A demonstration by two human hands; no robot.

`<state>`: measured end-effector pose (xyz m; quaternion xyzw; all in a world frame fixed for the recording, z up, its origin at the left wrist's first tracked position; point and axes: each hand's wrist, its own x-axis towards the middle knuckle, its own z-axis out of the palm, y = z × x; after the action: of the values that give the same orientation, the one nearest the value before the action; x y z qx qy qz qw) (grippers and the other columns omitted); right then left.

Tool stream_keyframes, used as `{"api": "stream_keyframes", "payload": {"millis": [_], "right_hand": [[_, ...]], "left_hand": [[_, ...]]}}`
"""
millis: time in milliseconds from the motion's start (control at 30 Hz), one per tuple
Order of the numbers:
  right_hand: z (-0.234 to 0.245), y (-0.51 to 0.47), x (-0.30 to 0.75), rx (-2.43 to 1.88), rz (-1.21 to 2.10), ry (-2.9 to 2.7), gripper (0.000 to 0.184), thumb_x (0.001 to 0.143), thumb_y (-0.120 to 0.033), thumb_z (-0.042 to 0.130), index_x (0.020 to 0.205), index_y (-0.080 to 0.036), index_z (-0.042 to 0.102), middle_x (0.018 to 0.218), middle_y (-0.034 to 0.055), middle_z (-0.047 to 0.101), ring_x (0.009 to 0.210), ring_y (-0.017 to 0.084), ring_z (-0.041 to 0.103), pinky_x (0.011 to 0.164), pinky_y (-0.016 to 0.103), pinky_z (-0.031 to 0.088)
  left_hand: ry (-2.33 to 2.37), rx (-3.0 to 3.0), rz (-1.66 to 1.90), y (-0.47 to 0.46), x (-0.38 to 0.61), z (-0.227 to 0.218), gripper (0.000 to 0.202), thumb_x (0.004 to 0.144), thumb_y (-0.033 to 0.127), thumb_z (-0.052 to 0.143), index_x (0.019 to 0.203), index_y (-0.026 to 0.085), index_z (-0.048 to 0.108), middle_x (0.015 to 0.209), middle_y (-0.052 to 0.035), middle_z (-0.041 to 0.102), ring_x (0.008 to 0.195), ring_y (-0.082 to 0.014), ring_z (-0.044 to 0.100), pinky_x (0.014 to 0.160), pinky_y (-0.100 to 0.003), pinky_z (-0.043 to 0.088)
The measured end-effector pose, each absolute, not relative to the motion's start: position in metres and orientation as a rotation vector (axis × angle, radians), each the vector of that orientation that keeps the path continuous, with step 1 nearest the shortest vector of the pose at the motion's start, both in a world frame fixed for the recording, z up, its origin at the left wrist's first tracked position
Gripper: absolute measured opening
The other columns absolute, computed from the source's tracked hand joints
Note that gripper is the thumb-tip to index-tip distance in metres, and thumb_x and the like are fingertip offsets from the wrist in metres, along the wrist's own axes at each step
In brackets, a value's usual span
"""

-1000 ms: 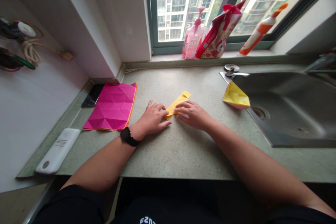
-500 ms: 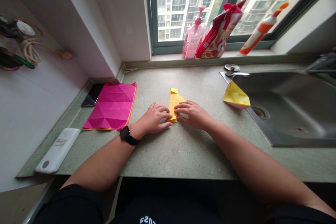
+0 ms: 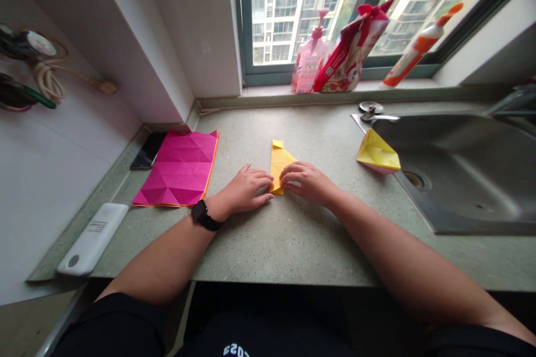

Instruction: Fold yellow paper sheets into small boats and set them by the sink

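A folded yellow origami paper (image 3: 278, 165) lies on the counter in front of me, a small folded flap at its far end and a slanted edge on the right. My left hand (image 3: 249, 188), with a black watch on its wrist, rests palm down at the paper's lower left edge. Its fingers are apart and the fingertips touch the sheet. From the right, my right hand (image 3: 309, 182) pinches the paper near its lower corner, thumb and fingers drawn together. The fingers partly cover the near end of the paper.
Creased magenta and orange sheets (image 3: 180, 170) lie at left, over a dark phone (image 3: 147, 152). Nearer stands a white power bank (image 3: 92, 239). A yellow folded paper piece (image 3: 377, 152) sits by the sink (image 3: 460, 173). A pump bottle (image 3: 309, 64), red bag (image 3: 354, 47) and orange-white bottle (image 3: 414, 53) line the windowsill.
The fingers of my right hand have drawn closer together at the paper's lower corner. My left hand has hardly moved, and the paper stays in the same place.
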<state>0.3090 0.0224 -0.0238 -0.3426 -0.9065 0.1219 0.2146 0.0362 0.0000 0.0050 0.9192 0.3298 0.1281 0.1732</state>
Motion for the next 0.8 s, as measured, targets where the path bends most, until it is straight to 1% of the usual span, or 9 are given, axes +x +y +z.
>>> {"api": "stream_keyframes", "payload": {"millis": [133,300,433,600,700,800], "right_hand": [[-0.024,0.022,0.309,-0.983,0.328,-2.516,0.013,0.1,-0.023,0.072,0.097,-0.031,0.082,0.113,0.0028,0.083,0.106,0.023,0.075,0.098,0.043,0.057],[-0.022,0.021,0.307,-0.983,0.351,-2.516,0.013,0.101,-0.024,0.069,0.097,-0.03,0.08,0.111,0.0029,0.082,0.105,0.023,0.075,0.096,0.042,0.057],[-0.022,0.02,0.306,-1.002,0.337,-2.515,0.014,0.101,-0.023,0.069,0.097,-0.03,0.08,0.111,0.0034,0.082,0.105,0.023,0.075,0.095,0.042,0.057],[-0.023,0.02,0.304,-1.041,0.29,-2.517,0.012,0.101,-0.023,0.069,0.096,-0.029,0.079,0.11,0.0048,0.081,0.103,0.025,0.073,0.093,0.043,0.055],[-0.024,0.02,0.301,-1.078,0.232,-2.508,0.011,0.101,-0.024,0.07,0.095,-0.028,0.078,0.105,0.0047,0.08,0.099,0.025,0.072,0.092,0.042,0.053],[-0.026,0.019,0.297,-1.124,0.181,-2.493,0.01,0.101,-0.025,0.071,0.093,-0.027,0.077,0.102,0.0047,0.079,0.098,0.025,0.07,0.092,0.042,0.05]], "left_hand": [[0.925,2.606,0.368,0.0,0.036,0.003,0.014,0.101,0.031,0.073,0.113,0.026,0.077,0.141,-0.0062,0.075,0.138,-0.0284,0.066,0.133,-0.068,0.028],[0.938,2.631,0.385,0.001,0.036,0.001,0.011,0.102,0.033,0.073,0.109,0.026,0.078,0.146,-0.0072,0.072,0.138,-0.0298,0.064,0.131,-0.065,0.033],[0.924,2.611,0.38,0.001,0.035,0.003,0.014,0.103,0.031,0.071,0.115,0.026,0.075,0.138,-0.0057,0.076,0.131,-0.0278,0.068,0.132,-0.064,0.031],[0.976,2.565,0.427,0.003,0.034,0.001,0.028,0.1,0.03,0.073,0.127,0.025,0.067,0.131,-0.0071,0.078,0.126,-0.027,0.07,0.132,-0.06,0.033],[0.993,2.56,0.438,0.002,0.034,0.0,0.029,0.099,0.032,0.073,0.126,0.024,0.065,0.131,-0.0081,0.077,0.125,-0.0277,0.071,0.132,-0.061,0.034],[1.031,2.567,0.431,0.001,0.034,0.002,0.022,0.1,0.029,0.07,0.121,0.024,0.065,0.127,-0.0083,0.077,0.121,-0.0276,0.072,0.131,-0.062,0.034]]}}
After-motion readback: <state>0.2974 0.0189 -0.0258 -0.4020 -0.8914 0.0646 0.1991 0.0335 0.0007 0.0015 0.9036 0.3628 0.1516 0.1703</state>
